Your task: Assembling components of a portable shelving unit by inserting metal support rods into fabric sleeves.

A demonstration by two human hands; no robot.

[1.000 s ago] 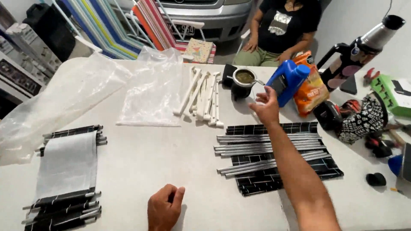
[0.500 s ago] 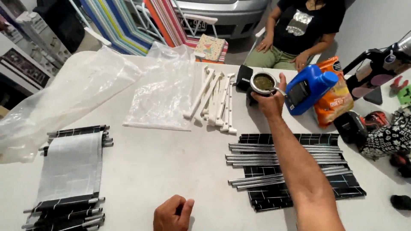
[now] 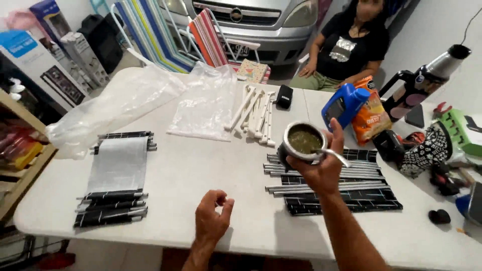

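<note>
Fingers of the right hand (image 3: 321, 173) wrap around a metal cup (image 3: 301, 143) full of green mush, while the left hand (image 3: 211, 221) rests loosely curled, holding nothing, on the white counter (image 3: 201, 170).

The round metal-rimmed cup of green herb (image 3: 303, 142) is hidden along its lower side by the right hand (image 3: 321, 170) that grips it, and the end of its metal straw (image 3: 335, 155) is lost in the herb. The black fabric with silver metal rods (image 3: 336, 183) lies partly behind that hand and forearm. The seated person in a black shirt (image 3: 351, 47) is cut off by the top edge, with a blurred face. At the right edge, a dark blue object (image 3: 472, 203) is cropped beyond telling.
</note>
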